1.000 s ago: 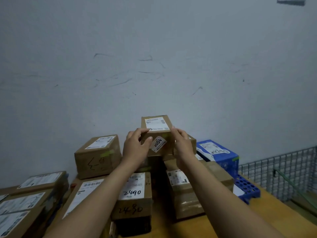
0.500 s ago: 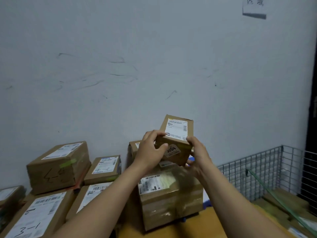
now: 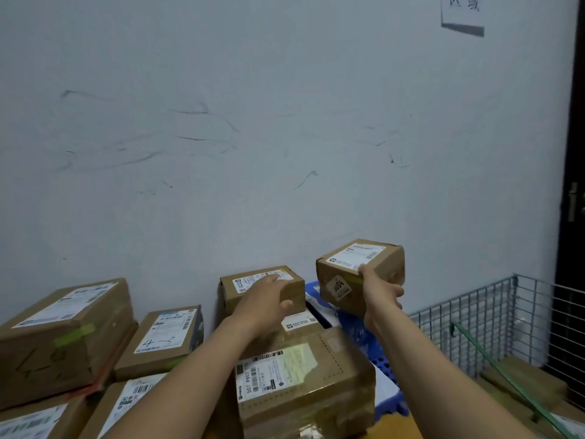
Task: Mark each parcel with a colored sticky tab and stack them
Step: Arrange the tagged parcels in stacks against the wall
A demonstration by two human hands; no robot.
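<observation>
Small parcel (image 3: pixel 364 255) gripped aloft by right hand (image 3: pixel 380 294); left hand (image 3: pixel 264 299) rests flat on second parcel (image 3: pixel 230 289).

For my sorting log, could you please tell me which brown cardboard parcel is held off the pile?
The small brown cardboard parcel with the oval sticker, gripped by the right hand; the others rest in the pile.

The left forearm (image 3: pixel 190 369) and right forearm (image 3: pixel 427 359) are bare, as are the left hand (image 3: pixel 262 299) and right hand (image 3: pixel 380 293); any sleeves lie out of view.
</observation>
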